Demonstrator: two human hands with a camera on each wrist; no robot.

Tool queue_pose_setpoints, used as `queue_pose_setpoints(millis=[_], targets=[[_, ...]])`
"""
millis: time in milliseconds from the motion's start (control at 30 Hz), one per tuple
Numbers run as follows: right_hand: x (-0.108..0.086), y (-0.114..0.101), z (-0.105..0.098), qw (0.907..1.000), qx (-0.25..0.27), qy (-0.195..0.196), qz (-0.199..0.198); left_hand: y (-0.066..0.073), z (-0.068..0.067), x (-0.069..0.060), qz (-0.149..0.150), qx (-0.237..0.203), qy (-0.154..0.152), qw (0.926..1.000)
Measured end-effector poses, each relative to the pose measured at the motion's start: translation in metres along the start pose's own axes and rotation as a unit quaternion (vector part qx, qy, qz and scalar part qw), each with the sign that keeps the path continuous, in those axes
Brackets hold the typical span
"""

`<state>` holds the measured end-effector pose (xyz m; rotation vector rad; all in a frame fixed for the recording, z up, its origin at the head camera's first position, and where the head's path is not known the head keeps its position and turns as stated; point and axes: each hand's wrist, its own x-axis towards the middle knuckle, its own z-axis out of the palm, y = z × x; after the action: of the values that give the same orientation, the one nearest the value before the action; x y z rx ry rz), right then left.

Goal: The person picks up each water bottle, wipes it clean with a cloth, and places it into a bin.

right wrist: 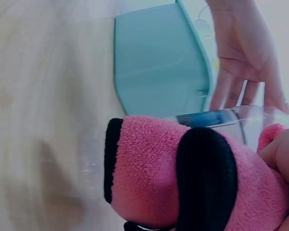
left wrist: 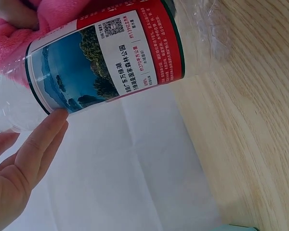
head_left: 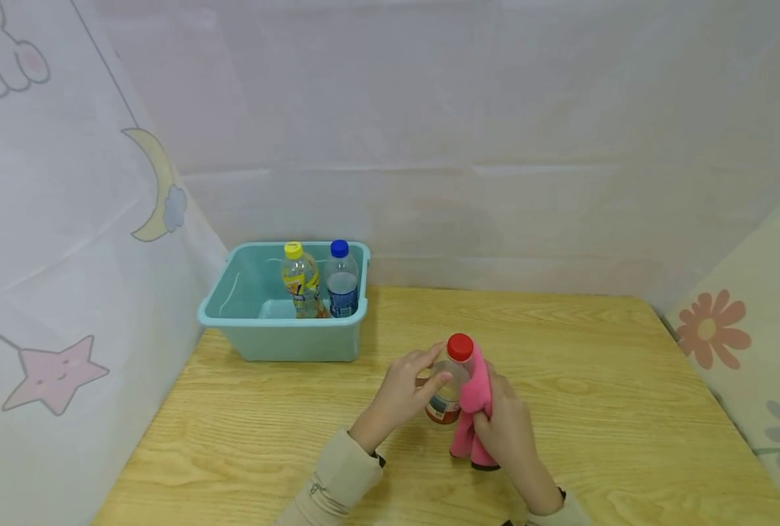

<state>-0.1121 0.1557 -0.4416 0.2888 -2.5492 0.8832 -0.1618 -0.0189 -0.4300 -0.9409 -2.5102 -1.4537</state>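
Observation:
A clear plastic bottle [head_left: 447, 391] with a red cap [head_left: 460, 347] stands roughly upright over the table, near its middle; whether its base touches the wood, I cannot tell. Its label [left wrist: 86, 67] carries a lake picture and a red band. My left hand [head_left: 408, 387] touches the bottle's shoulder with fairly straight fingers and thumb, seen also in the left wrist view. On the bottle's right side, my right hand [head_left: 509, 424] grips a folded pink cloth [head_left: 476, 391] with dark edging and holds it against the bottle. The cloth hides part of the bottle in the right wrist view.
At the back left of the wooden table [head_left: 593, 380] sits a light blue plastic bin [head_left: 291, 343]. Inside it stand a yellow-capped bottle [head_left: 302, 281] and a blue-capped bottle [head_left: 343, 285]. White printed sheets [head_left: 429, 146] hang behind and at both sides.

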Motion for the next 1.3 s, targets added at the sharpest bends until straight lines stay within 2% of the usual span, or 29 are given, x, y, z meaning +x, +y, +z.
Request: queue_pose_setpoints(millis=[133,267,600,800,1000,1300], targets=[[-0.004,0.005,0.007,0.9997,0.023,0.011,0.004,0.0,0.0,0.0,0.005,0.001,0.006,1.0],[-0.007,0.011,0.013,0.9991,0.038,0.004,0.017,0.0,0.0,-0.001,0.005,-0.003,0.013,0.9999],[-0.013,0.022,0.023,0.9948,0.042,-0.074,0.056,-0.001,0.001,-0.002,-0.012,-0.031,0.006,0.9994],[-0.014,0.027,0.024,0.9922,0.04,-0.105,0.054,-0.001,0.001,-0.002,-0.023,-0.045,0.006,0.9987],[-0.01,0.034,0.026,0.9895,0.037,-0.13,0.051,0.0,-0.002,-0.002,-0.03,-0.05,0.022,0.9981],[-0.003,0.034,0.016,0.991,0.046,-0.114,0.053,0.001,-0.002,-0.001,-0.018,0.012,0.06,0.998]])
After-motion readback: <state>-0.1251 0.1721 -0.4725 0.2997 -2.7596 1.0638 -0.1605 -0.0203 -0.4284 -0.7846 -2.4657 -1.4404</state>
